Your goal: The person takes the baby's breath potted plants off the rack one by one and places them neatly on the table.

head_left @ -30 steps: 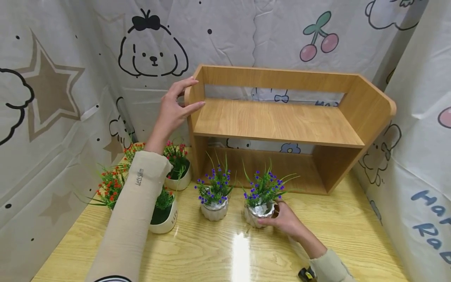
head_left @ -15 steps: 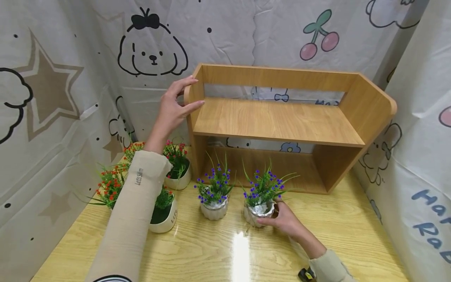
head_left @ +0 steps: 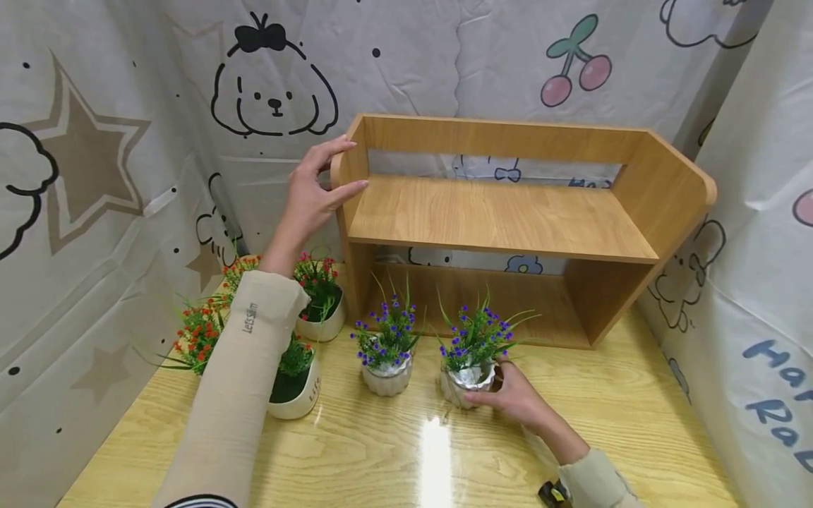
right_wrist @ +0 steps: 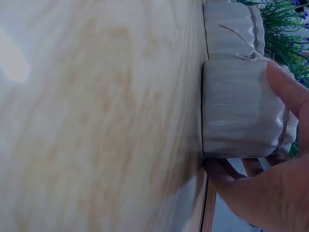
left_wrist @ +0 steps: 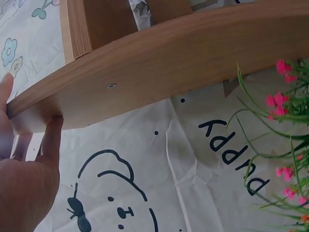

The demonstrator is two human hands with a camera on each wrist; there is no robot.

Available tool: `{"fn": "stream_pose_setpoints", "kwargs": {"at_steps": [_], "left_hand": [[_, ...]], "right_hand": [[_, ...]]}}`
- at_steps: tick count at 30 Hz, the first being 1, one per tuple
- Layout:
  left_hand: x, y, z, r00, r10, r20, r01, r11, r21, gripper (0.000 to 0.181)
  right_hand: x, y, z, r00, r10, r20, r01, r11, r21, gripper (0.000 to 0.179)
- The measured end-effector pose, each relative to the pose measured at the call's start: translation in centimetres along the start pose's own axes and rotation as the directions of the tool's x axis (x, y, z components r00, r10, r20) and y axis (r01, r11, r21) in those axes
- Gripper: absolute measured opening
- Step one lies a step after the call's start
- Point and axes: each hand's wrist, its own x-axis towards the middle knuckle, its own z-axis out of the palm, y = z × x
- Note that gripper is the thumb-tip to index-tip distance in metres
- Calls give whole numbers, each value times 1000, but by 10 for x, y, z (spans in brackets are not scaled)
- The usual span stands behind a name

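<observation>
A two-tier wooden shelf [head_left: 502, 215] stands at the back of the table. My left hand [head_left: 311, 187] grips the upper front corner of its left side panel, thumb inside and fingers outside; the left wrist view shows the panel [left_wrist: 159, 77] between them. On the table in front of the shelf, my right hand [head_left: 517, 398] holds a white pot [head_left: 466, 388] of blue-purple artificial flowers, thumb at the near side and fingers round the right. In the right wrist view this pot [right_wrist: 246, 111] sits upright on the tabletop. A matching potted plant [head_left: 386, 353] stands to its left.
Several white pots with red flowers, such as the round pot [head_left: 324, 321] and the lettered pot [head_left: 298, 395], stand at the left, partly hidden by my left sleeve [head_left: 222, 395]. A small black-and-yellow object [head_left: 552, 492] lies by my right cuff. Printed curtains [head_left: 406, 63] enclose the table.
</observation>
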Motion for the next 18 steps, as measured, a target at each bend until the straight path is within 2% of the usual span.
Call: {"fn": "stream_pose_setpoints", "kwargs": {"at_steps": [18], "left_hand": [[-2,-1,0,1000,-1,19,1,1000,5,61]], "right_hand": [[1,0,1,1000,-13,3,13,1000,-5,87]]}}
